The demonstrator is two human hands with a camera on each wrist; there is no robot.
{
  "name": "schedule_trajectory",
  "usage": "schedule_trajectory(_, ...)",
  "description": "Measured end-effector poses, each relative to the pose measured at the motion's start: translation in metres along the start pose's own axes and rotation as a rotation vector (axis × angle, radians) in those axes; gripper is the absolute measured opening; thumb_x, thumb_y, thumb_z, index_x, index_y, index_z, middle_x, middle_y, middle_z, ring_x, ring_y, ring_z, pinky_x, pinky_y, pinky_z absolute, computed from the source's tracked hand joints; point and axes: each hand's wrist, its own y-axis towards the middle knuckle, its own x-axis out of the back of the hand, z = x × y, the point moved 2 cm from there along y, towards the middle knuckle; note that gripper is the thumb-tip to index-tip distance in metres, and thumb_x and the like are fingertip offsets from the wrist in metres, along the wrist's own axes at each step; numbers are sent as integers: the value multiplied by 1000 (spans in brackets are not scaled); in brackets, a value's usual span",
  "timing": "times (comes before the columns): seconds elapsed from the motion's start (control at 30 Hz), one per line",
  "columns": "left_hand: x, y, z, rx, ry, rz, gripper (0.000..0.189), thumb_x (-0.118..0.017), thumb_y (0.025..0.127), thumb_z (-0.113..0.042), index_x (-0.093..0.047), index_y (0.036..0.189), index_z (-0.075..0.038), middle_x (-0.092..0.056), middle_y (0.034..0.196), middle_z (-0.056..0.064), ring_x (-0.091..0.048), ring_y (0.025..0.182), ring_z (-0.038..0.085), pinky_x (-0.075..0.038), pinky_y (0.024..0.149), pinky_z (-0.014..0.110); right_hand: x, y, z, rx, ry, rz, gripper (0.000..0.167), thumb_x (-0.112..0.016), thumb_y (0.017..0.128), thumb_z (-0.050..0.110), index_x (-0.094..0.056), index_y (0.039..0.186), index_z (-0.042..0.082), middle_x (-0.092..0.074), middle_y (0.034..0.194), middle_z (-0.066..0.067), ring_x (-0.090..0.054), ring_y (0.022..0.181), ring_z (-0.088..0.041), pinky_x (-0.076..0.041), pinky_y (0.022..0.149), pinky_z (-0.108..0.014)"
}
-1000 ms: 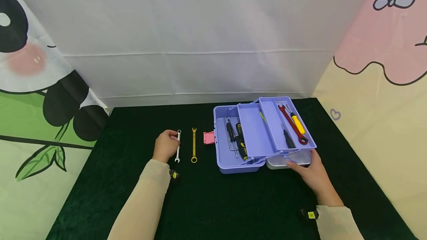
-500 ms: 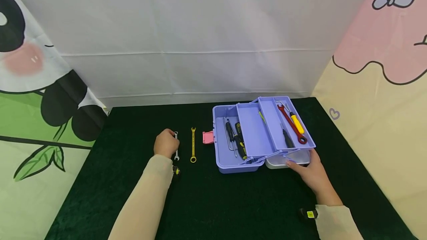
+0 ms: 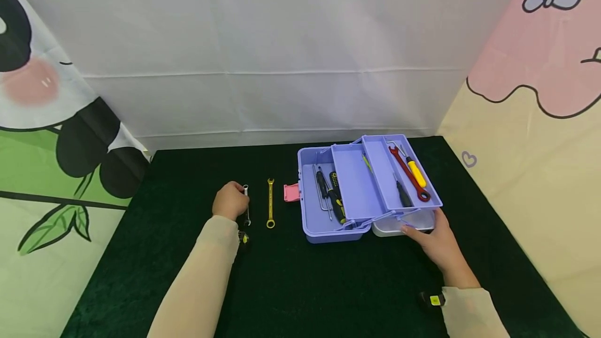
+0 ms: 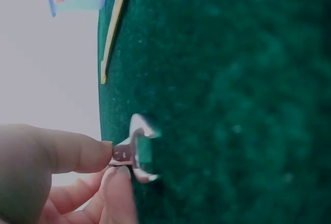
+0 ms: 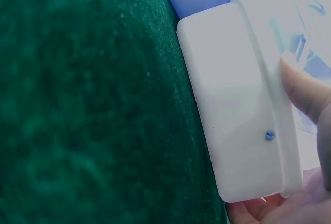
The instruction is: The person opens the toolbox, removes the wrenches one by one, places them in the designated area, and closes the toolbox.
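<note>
My left hand (image 3: 230, 201) pinches a small silver combination wrench (image 3: 248, 214) between thumb and fingers. In the left wrist view, the open end of this wrench (image 4: 123, 152) sticks out past the fingertips, close over the cloth. To its right lies a yellow combination wrench (image 3: 270, 205). My right hand (image 3: 439, 244) grips the whitish lid (image 3: 387, 231) of an open purple toolbox (image 3: 310, 231). In the right wrist view, the thumb (image 5: 305, 87) lies over the lid's rim, and the other fingers are partly hidden behind it.
Raised trays (image 3: 359, 186) on the toolbox carry a red wrench (image 3: 409, 173), a yellow-handled tool (image 3: 417, 172) and other tools. Black-handled screwdrivers (image 3: 337, 207) lie in its lower bin. A pink latch (image 3: 291, 192) juts left. Dark green cloth (image 3: 319, 286) covers the table; a white sheet (image 3: 300, 56) hangs behind.
The left hand and the silver wrench have shifted slightly left, a little farther from the yellow wrench. The right hand keeps its hold on the lid. The head view has moved slightly.
</note>
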Motion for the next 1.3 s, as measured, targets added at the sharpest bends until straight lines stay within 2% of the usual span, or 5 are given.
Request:
schedule_trajectory(0.27,5,2,1,-24,-62,21,30,-61,100,-18,-56,126,-6,-60,119,18,-60,96,31,-51,75,38,-1,-1,1,15,7,-5,111,-76,92,40,6,165,24,-8,169,-21,-22,142,-50,-19,114,-75)
schedule_trajectory(0.4,9,-3,-6,-75,-10,-12,32,-61,100,-20,-56,129,-6,-61,122,18,-60,97,32,-52,77,42,-1,-2,3,5,7,-3,112,-76,91,42,7,165,24,-8,168,-22,-22,142,-50,-20,114,-75)
schedule_trajectory(0.63,14,-22,-46,-253,167,-52,38,-62,100,-22,-55,134,-7,-61,123,17,-60,100,32,-54,90,51,-3,1,4,-5,-1,4,114,-77,90,44,7,165,24,-6,169,-22,-20,144,-50,-19,115,-75)
schedule_trajectory(1.1,9,-47,-111,-620,491,-59,36,-67,97,-28,-62,128,-8,-63,118,10,-62,89,23,-59,84,40,-2,0,3,-31,-20,4,115,-76,89,48,8,165,25,-4,169,-21,-18,145,-51,-17,115,-75)
schedule_trajectory(1.3,-1,-57,-140,-715,584,-98,34,-63,98,-29,-62,125,-8,-63,111,8,-61,88,20,-60,79,38,0,-2,1,-44,-31,1,115,-76,89,48,8,165,25,-3,169,-21,-18,146,-52,-17,114,-76)
